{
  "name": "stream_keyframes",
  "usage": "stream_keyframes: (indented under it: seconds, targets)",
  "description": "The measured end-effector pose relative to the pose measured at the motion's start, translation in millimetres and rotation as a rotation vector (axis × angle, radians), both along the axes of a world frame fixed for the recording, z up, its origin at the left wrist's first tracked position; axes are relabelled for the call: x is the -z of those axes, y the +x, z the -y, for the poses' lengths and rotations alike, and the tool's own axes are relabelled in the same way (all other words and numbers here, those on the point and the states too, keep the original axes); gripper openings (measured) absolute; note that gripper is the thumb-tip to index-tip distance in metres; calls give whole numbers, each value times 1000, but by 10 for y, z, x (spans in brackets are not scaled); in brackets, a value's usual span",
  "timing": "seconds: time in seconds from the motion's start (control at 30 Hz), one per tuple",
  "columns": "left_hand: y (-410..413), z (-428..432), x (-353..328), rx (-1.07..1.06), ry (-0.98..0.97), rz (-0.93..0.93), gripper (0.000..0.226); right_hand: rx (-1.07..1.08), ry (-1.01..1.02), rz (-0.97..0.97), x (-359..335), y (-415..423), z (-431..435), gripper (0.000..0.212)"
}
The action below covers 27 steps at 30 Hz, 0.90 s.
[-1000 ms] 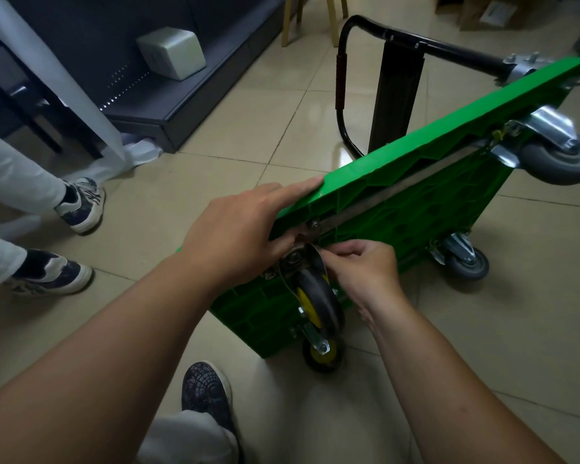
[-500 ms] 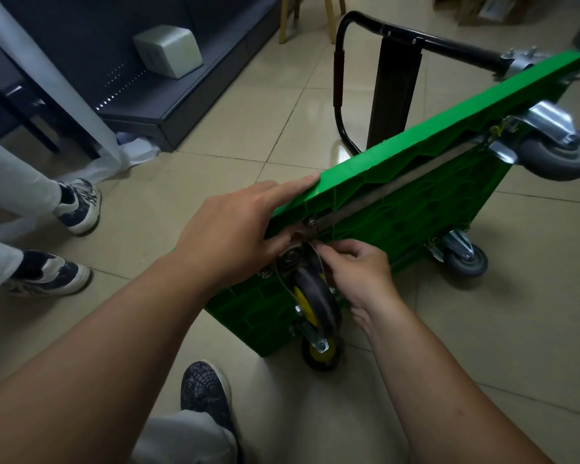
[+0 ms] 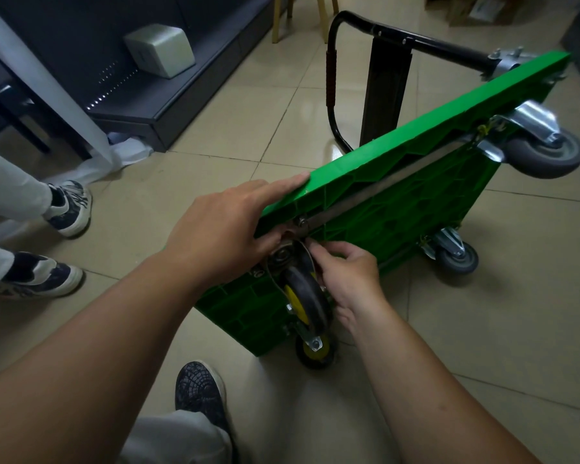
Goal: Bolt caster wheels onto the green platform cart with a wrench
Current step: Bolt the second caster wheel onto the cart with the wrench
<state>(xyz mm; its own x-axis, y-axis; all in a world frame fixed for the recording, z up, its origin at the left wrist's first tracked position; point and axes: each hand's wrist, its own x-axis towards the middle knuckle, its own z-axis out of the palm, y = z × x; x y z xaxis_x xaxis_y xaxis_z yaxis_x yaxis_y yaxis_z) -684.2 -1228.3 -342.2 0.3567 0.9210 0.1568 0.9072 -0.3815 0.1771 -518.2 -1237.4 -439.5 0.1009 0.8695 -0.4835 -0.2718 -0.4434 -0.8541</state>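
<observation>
Steadying green cart (image 3: 399,209), left fingers (image 3: 282,187) flat, right fingers (image 3: 329,251) pinching at mount of yellow caster (image 3: 303,296), sneakers (image 3: 69,207) nearby

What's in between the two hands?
In the head view, the shiny metal top of the black caster wheel with a yellow hub sits between the left hand and right hand, against the green plastic cart.
</observation>
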Motion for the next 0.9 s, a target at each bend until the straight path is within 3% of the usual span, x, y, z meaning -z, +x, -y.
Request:
stream_keyframes:
  seconds: [0.3,0.53,0.73,0.9]
  targets:
    - [5,6,-10,5,-9,2,69,-62,-4,12,-10,62,-21,22]
    - [8,18,-16,5,-15,8,69,-16,-110,-176,9,5,-8,22]
    - [4,12,-11,2,-15,1,70,57,46,49,-29,-18,10,16]
    - [5,12,-14,2,-14,-4,70,-4,93,157,-20,23,-22,17]
